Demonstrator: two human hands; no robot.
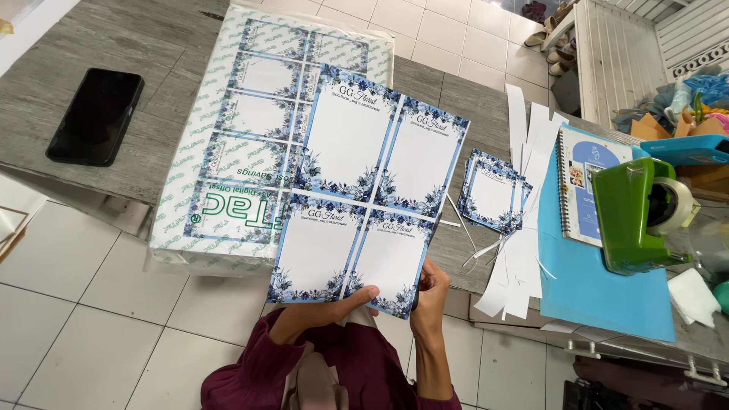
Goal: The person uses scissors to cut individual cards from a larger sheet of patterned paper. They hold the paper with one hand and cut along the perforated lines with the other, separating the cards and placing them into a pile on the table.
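Grey table over white tiles. My left hand and right hand both pinch the floral sheet; cut stack waits at three o'clock. Trimming comes next, I reckon.

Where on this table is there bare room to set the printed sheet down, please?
The bare grey tabletop between the black phone and the wrapped paper ream is free. A narrower strip lies above the small card stack. The right end is crowded: white offcut strips, blue sheet, spiral notebook, green tape dispenser.
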